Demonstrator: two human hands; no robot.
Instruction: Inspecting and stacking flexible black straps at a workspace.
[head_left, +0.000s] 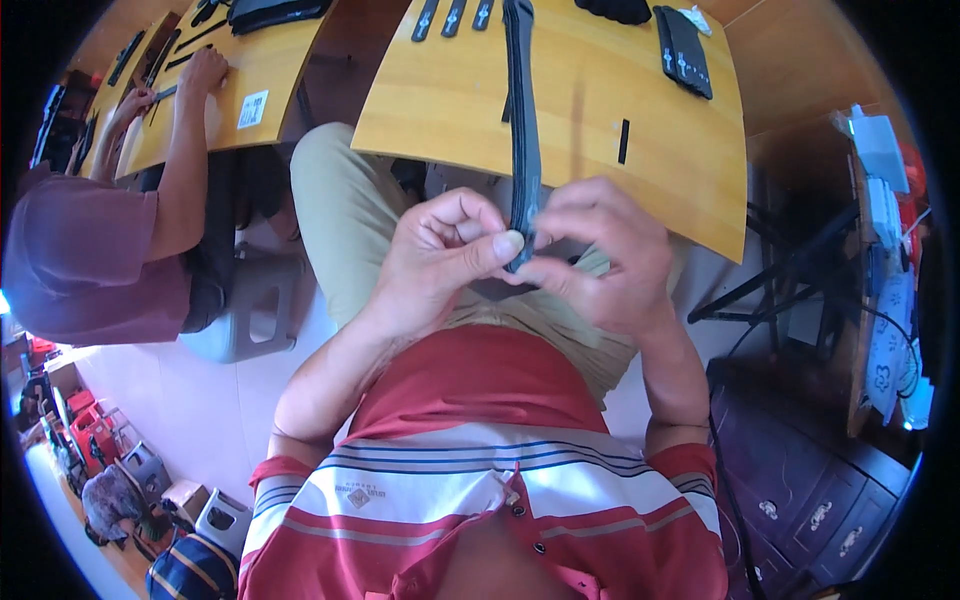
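Fingers of both your hands pinch the near end of the long dark strap, held just off the near edge of the bench so the rest trails away across the benchtop.

Both hands meet above the lap and pinch the near end of a long dark strap. The left hand presses its thumb on the strap's tip; the right hand grips it from the other side. The strap runs away across a yellow wooden table. More dark pieces lie at the far edge. At the left, another person works at a second table.
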